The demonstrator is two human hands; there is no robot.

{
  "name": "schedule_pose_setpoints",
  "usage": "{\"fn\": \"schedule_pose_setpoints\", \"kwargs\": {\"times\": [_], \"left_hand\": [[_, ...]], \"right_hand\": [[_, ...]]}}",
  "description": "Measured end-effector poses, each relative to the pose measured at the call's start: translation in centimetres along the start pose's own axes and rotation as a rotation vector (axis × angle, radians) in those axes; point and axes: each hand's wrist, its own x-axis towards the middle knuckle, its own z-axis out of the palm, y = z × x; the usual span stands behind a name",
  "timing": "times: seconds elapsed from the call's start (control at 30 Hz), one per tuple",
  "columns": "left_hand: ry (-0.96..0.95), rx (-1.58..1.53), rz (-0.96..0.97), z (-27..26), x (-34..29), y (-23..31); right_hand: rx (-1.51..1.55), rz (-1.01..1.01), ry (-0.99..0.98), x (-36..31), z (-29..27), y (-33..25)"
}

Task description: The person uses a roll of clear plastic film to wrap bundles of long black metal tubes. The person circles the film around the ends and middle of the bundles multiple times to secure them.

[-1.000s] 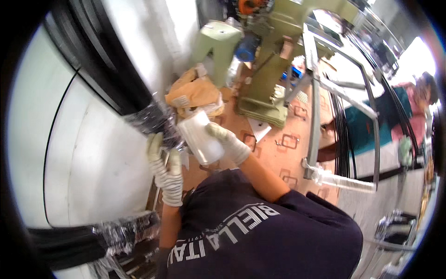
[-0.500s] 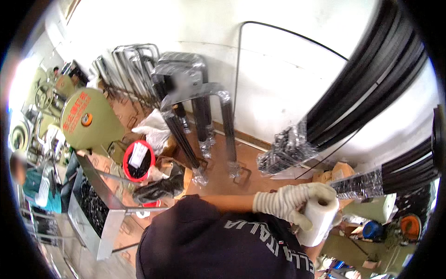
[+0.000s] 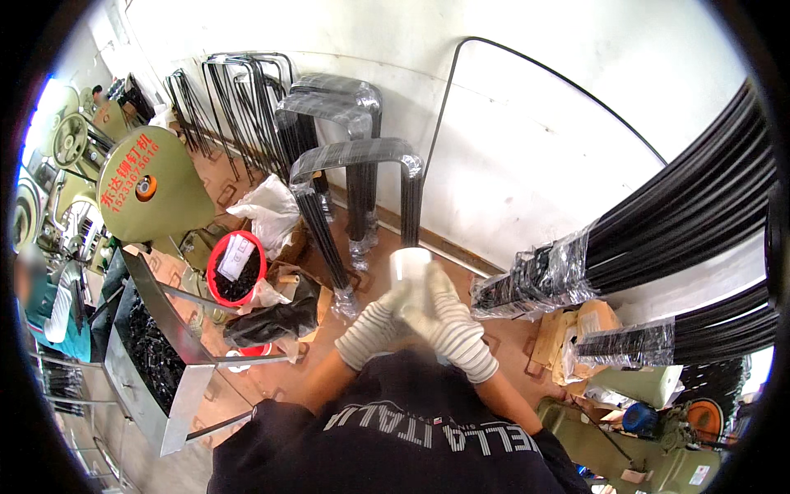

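A roll of clear stretch film [image 3: 409, 265] is held upright in front of my chest, its pale top end showing above my fingers. My left hand [image 3: 375, 328], in a striped white glove, grips the roll from the left. From the right, my right hand [image 3: 454, 323] closes on it in a matching glove. Just beyond the roll stands a film-wrapped bundle of black bent U-shaped tubes [image 3: 354, 156], legs down on the floor. The lower part of the roll is hidden by my gloves.
More wrapped U-tubes [image 3: 329, 86] and loose frames [image 3: 247, 90] lean on the wall. Long black bars [image 3: 666, 222] with wrapped ends slope in from the right. At left are a red bucket [image 3: 262, 257], a metal trough [image 3: 194, 403], a green machine [image 3: 156, 185] and another person [image 3: 62, 317].
The roll and my hands have moved left, from my right side to in front of my chest. My view has turned right, and both gloves now show plainly around the roll.
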Motion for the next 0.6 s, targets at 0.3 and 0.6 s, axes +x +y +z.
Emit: {"fn": "schedule_pose_setpoints", "kwargs": {"times": [0.3, 0.6], "left_hand": [[0.485, 0.832, 0.549, -8.8, 6.4, 8.1], [0.762, 1.977, 0.647, -7.5, 12.9, 25.0]], "right_hand": [[0.156, 0.081, -0.283, 5.9, 1.6, 1.2], [0.161, 0.211, -0.391, 16.5, 8.3, 2.4]]}}
